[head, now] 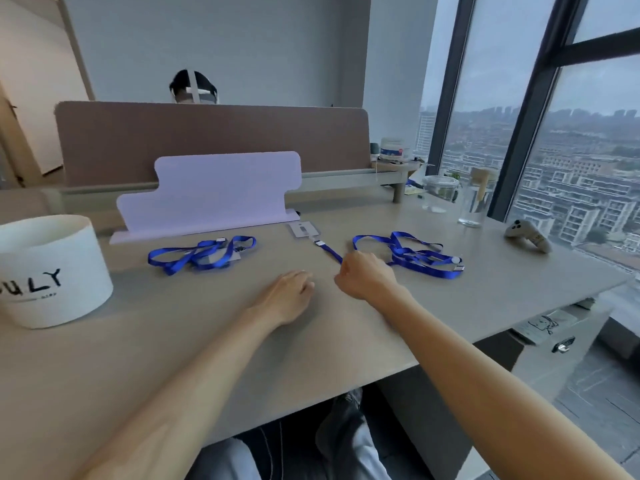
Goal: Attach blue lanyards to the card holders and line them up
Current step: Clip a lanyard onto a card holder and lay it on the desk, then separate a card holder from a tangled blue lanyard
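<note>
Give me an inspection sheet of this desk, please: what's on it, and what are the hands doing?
Surface: beige desk, smooth and flat.
Job's things: card holder, seemingly clipped to one blue lanyard; lanyard bundle on the left; tangled lanyard pile on the right.
Clutter: white tub, pale purple board, glass jar, glass bottle, grey controller.
Hands: left hand rests on the desk, holding nothing; right hand grips the blue lanyard.
Cables: nothing seen.
Surroundings: brown divider with another person behind it; window overlooking a city.
</note>
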`<state>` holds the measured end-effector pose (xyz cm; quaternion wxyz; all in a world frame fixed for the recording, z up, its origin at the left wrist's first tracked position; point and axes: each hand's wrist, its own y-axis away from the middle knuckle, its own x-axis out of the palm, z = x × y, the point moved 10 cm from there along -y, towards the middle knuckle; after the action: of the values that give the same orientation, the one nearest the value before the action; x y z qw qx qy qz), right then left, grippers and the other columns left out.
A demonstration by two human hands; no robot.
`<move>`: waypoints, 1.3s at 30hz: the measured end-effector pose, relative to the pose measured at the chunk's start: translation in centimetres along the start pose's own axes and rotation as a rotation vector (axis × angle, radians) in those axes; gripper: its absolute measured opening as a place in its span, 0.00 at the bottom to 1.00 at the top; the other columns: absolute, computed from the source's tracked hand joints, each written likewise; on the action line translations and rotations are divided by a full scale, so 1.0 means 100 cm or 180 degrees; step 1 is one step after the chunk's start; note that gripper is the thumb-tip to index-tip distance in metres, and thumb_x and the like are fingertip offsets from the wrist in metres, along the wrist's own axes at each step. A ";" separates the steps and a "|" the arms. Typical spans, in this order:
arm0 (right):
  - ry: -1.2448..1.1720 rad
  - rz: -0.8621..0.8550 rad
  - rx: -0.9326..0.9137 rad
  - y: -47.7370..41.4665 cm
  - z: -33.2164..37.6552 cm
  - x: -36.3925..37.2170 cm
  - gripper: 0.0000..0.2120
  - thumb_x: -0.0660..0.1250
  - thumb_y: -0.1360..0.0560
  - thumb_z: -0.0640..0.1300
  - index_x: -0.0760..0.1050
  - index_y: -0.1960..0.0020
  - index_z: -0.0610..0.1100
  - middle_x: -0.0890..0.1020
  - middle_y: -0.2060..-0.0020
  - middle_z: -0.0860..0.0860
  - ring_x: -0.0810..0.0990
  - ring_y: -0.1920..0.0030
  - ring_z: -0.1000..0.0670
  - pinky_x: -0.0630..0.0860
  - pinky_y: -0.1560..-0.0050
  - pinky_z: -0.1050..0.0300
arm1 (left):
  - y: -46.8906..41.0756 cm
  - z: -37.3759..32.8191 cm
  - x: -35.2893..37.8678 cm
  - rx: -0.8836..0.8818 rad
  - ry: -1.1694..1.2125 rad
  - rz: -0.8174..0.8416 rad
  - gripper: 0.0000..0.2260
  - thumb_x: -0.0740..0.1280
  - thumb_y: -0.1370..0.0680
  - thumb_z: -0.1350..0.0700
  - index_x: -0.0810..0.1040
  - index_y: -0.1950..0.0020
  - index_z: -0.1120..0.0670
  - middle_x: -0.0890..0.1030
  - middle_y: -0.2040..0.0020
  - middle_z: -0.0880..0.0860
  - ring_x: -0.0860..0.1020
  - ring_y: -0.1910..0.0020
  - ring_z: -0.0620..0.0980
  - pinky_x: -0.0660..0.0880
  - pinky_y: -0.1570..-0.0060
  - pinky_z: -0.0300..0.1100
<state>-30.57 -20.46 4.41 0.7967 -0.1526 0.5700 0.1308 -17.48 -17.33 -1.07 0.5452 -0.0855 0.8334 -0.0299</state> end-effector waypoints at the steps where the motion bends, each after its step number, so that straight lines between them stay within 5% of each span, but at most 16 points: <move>1: -0.0041 0.0027 -0.0083 -0.004 0.017 0.010 0.08 0.62 0.26 0.43 0.75 0.49 0.42 0.81 0.56 0.46 0.80 0.56 0.43 0.75 0.62 0.54 | 0.006 0.014 -0.007 -0.0061 0.0009 -0.0066 0.20 0.52 0.17 0.52 0.66 0.26 0.55 0.66 0.25 0.53 0.63 0.27 0.52 0.58 0.29 0.42; 8: -0.0392 0.0217 -0.0767 -0.034 0.140 0.078 0.12 0.62 0.24 0.47 0.75 0.44 0.44 0.80 0.48 0.46 0.79 0.49 0.43 0.76 0.54 0.52 | 0.041 0.120 -0.054 -0.0486 -0.0024 -0.0511 0.13 0.57 0.18 0.56 0.75 0.39 0.58 0.76 0.39 0.55 0.71 0.37 0.55 0.63 0.44 0.38; 11: -0.0720 0.0037 -0.0808 -0.055 0.172 0.099 0.17 0.62 0.25 0.48 0.71 0.37 0.46 0.78 0.41 0.47 0.77 0.43 0.44 0.75 0.48 0.51 | 0.048 0.158 -0.079 -0.0688 -0.0769 -0.0860 0.19 0.56 0.19 0.52 0.67 0.28 0.55 0.67 0.27 0.53 0.60 0.26 0.52 0.55 0.32 0.40; 14: -0.0636 -0.0134 -0.0744 -0.075 0.189 0.120 0.17 0.60 0.25 0.46 0.68 0.38 0.45 0.76 0.40 0.46 0.73 0.40 0.42 0.72 0.48 0.49 | 0.046 0.198 -0.083 -0.1024 -0.0791 -0.0678 0.26 0.54 0.19 0.50 0.54 0.22 0.52 0.52 0.21 0.52 0.49 0.22 0.51 0.48 0.25 0.47; 19: -0.0403 -0.0426 -0.0886 -0.109 0.201 0.134 0.26 0.61 0.25 0.47 0.63 0.28 0.50 0.69 0.38 0.45 0.68 0.37 0.41 0.68 0.44 0.48 | 0.026 0.234 -0.088 -0.1185 -0.0557 -0.0628 0.25 0.53 0.19 0.51 0.54 0.22 0.45 0.56 0.22 0.50 0.53 0.23 0.50 0.54 0.26 0.48; 25: -0.0008 -0.0405 -0.1037 -0.121 0.210 0.147 0.17 0.56 0.23 0.50 0.74 0.38 0.47 0.72 0.38 0.46 0.67 0.37 0.43 0.65 0.43 0.48 | 0.005 0.267 -0.100 -0.1554 -0.0617 -0.0835 0.23 0.52 0.19 0.51 0.57 0.23 0.47 0.61 0.23 0.51 0.56 0.24 0.50 0.55 0.29 0.47; 30: -0.0299 -0.0603 -0.1014 -0.114 0.202 0.137 0.13 0.60 0.24 0.50 0.75 0.43 0.47 0.75 0.42 0.47 0.70 0.39 0.44 0.68 0.45 0.49 | -0.002 0.286 -0.100 -0.1935 -0.0546 -0.0693 0.24 0.49 0.19 0.50 0.54 0.22 0.47 0.52 0.21 0.54 0.51 0.23 0.53 0.52 0.28 0.49; 35: -0.1683 -0.0520 -0.0838 -0.107 0.182 0.124 0.07 0.63 0.23 0.44 0.75 0.54 0.41 0.82 0.56 0.47 0.78 0.53 0.43 0.73 0.55 0.52 | -0.001 0.282 -0.103 -0.1878 -0.0537 -0.0750 0.23 0.49 0.19 0.49 0.53 0.23 0.43 0.41 0.21 0.55 0.42 0.23 0.56 0.48 0.26 0.52; 39: -0.3400 -0.0543 -0.0008 -0.112 0.145 0.117 0.07 0.63 0.22 0.46 0.75 0.54 0.43 0.86 0.62 0.51 0.83 0.56 0.49 0.76 0.56 0.55 | 0.004 0.232 -0.105 -0.0630 -0.0469 -0.1029 0.22 0.54 0.18 0.48 0.58 0.24 0.41 0.44 0.21 0.51 0.46 0.23 0.53 0.50 0.27 0.51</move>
<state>-9.99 -24.62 -1.21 0.9832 -0.1116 0.0711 0.1258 7.80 -14.07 -1.06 0.5817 -0.2733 0.7655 -0.0286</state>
